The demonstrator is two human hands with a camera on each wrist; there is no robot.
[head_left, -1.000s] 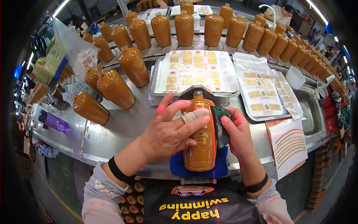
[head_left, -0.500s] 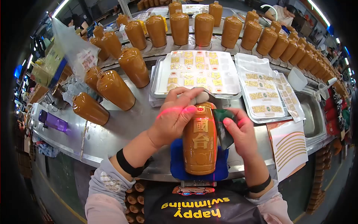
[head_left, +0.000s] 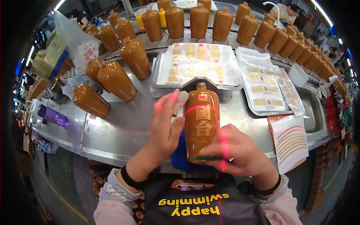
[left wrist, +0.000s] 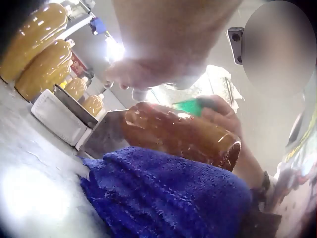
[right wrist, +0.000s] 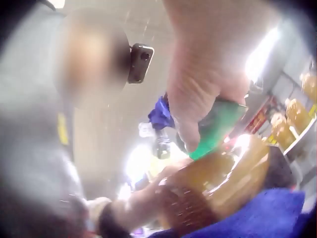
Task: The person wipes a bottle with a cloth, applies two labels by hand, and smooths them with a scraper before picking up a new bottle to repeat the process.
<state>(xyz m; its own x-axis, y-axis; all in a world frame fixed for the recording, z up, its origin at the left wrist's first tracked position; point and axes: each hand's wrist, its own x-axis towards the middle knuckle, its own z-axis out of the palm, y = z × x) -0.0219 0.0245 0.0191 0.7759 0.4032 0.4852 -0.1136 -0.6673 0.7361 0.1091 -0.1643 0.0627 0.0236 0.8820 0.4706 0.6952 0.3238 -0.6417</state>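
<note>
The brown bottle (head_left: 201,122) lay on a blue towel (head_left: 180,155) at six o'clock. The left hand (head_left: 167,125) braced it with straight, spread fingers; the right hand (head_left: 232,150) pinched a green scraper (left wrist: 194,105) at its base. Uneven pressure might have rolled the bottle, skewing the gold lettering.

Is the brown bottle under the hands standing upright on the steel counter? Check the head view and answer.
No, the brown bottle lies on its side on a blue towel, neck pointing away from the person.

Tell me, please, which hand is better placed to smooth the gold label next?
The right hand, probably: it grips the green scraper at the bottle base, while the left hand rests open alongside.
</note>
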